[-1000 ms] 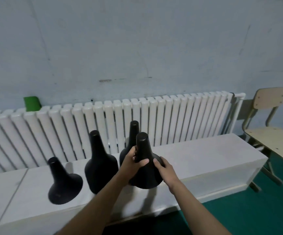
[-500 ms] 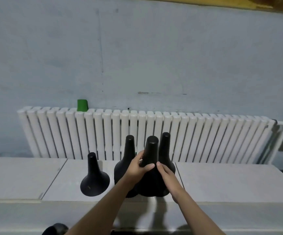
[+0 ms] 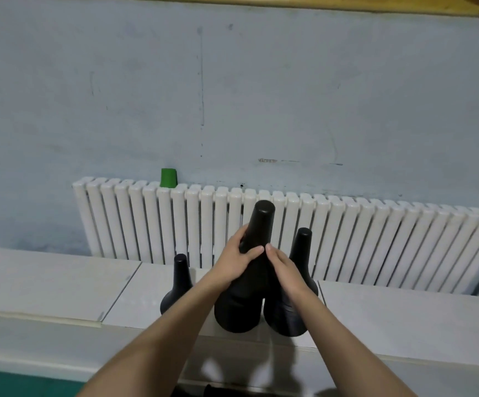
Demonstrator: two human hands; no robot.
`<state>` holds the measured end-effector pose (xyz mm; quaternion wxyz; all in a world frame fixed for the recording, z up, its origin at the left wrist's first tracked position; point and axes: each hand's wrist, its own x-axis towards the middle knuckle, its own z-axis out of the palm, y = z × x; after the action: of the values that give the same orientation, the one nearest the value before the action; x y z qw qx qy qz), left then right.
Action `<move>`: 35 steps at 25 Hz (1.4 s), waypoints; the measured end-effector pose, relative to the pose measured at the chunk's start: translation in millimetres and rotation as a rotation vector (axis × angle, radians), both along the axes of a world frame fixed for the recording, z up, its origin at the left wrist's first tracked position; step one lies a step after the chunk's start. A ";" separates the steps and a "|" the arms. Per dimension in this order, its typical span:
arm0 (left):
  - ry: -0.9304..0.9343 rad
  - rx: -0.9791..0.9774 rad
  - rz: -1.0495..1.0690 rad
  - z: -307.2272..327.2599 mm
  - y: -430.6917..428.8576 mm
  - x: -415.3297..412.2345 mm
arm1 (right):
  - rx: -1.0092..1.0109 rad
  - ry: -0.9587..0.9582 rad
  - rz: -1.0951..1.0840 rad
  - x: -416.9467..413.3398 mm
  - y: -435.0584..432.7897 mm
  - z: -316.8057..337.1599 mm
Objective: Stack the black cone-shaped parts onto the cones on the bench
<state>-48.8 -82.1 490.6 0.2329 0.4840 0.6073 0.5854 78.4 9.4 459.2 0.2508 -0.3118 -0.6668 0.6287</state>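
A tall black cone-shaped part (image 3: pixel 249 282) stands at the middle of the white bench (image 3: pixel 60 282), its tip higher than the others. My left hand (image 3: pixel 234 260) grips its neck from the left and my right hand (image 3: pixel 285 270) holds it from the right, thumbs almost touching in front. Whether it sits over another cone is hidden by my hands. A second black cone (image 3: pixel 299 287) stands just right of it, partly behind my right hand. A smaller black cone (image 3: pixel 178 283) stands to the left, untouched.
A long white radiator (image 3: pixel 375 242) runs along the blue wall behind the bench, with a green cup (image 3: pixel 168 177) on its top left. Dark objects (image 3: pixel 212 392) show at the bottom edge, on the floor. Green floor (image 3: pixel 9 382) lies below the bench front.
The cone in my hands has risen; its tip now stands well above the neighbouring cones. The middle cone seen before is now hidden behind it. The view has shifted closer.
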 end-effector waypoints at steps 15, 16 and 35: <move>0.015 -0.043 0.065 26.6 36.4 -46.1 | 0.076 -0.035 -0.019 -53.5 29.6 34.5; 0.010 -0.051 0.066 23.6 41.1 -49.9 | 0.070 -0.041 -0.021 -58.6 34.1 31.7; -0.393 -0.263 0.100 -133.6 94.2 -105.2 | -0.251 -0.129 -0.122 -135.3 80.8 -130.3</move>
<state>-154.0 12.1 357.0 0.3783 0.2958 0.6447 0.5948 -56.9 90.2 328.9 0.2043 -0.4201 -0.5776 0.6695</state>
